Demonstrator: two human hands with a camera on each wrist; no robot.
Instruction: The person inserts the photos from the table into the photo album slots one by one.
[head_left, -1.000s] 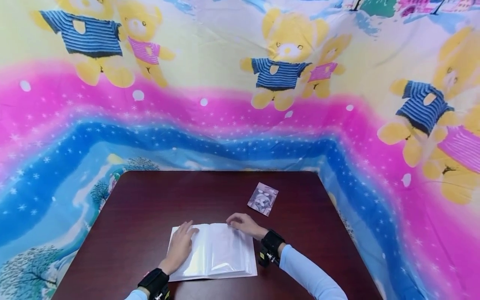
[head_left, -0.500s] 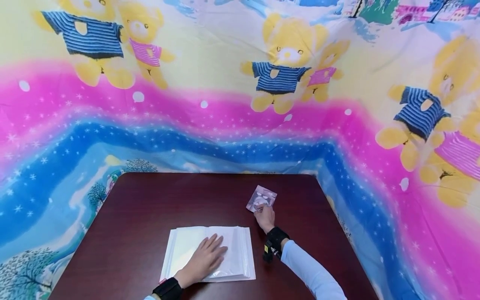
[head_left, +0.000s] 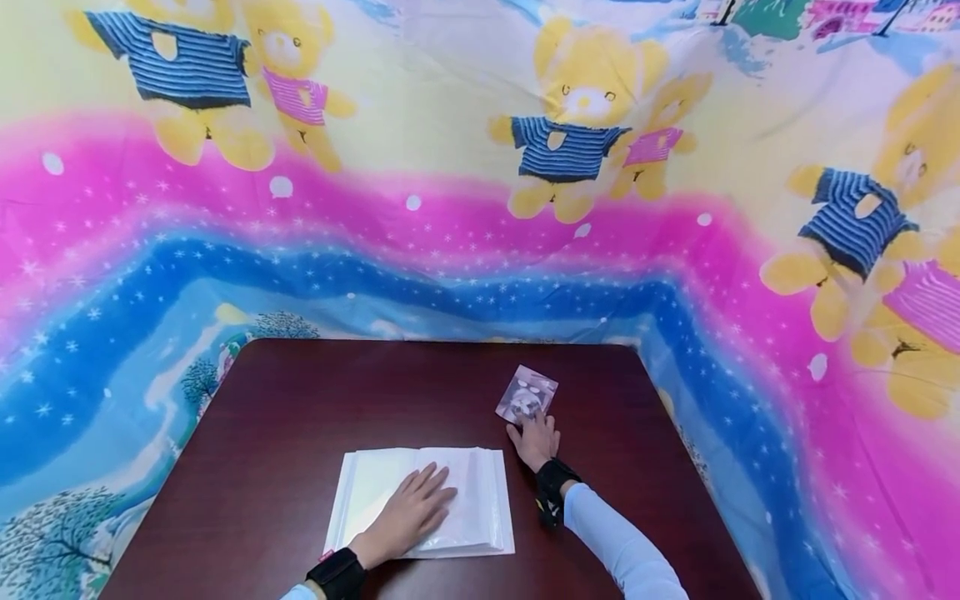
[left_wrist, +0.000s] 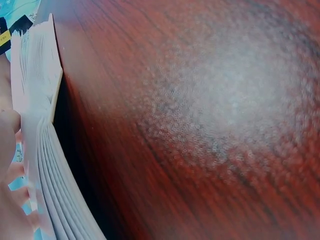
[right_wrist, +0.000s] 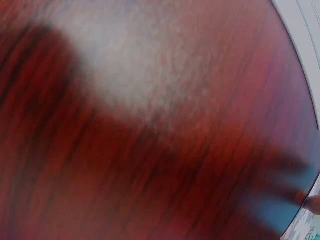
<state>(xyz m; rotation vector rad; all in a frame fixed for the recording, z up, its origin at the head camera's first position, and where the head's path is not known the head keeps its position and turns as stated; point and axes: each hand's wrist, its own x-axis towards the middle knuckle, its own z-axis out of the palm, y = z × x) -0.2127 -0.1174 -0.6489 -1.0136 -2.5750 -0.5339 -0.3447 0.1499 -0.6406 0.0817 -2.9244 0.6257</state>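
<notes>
An open photo album (head_left: 360, 492) with white pages and clear sleeves lies near the front of the table. My left hand (head_left: 408, 510) rests flat across its middle, fingers spread. In the left wrist view, the album's stacked page edges (left_wrist: 60, 185) show beside my left fingers (left_wrist: 20, 195). Farther back on the right lies a small picture card (head_left: 527, 392) with a grey and pinkish print. My right hand (head_left: 536, 437) reaches to its near edge with fingers spread, the fingertips over its lower part. The right wrist view catches only a fingertip (right_wrist: 313, 204) at its right border.
The dark red-brown table (head_left: 360, 392) has a glossy surface. Behind and around it hangs a cloth (head_left: 450, 233) printed with bears and snowflakes. Black bands (head_left: 337, 573) with cameras sit on both wrists.
My left hand has moved from the album's left page to its middle. My right hand has left the album's top edge for the picture card, and its fingers have since spread out.
</notes>
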